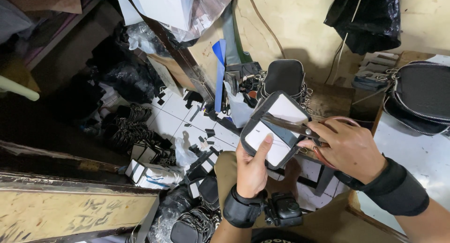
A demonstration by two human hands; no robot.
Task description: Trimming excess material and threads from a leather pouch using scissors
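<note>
My left hand [251, 170] rises palm-up, thumb pressed flat and fingers curled beneath in a clamp. My right hand [349, 149] reaches across just beside it, fingers closed through loops, knuckles up. Both wrists wear black straps.

A cramped bag-making workshop: zippered pouches [424, 95] and offcuts [204, 140] everywhere.

The open pouch [276, 130] sits at centre, the left hand [251, 170] at its six o'clock and the right hand [349, 149] at three o'clock. Scissors [300, 127] lie across it. Finished pouches [419, 97] stack at two o'clock, floor scraps [199, 130] at nine.
</note>
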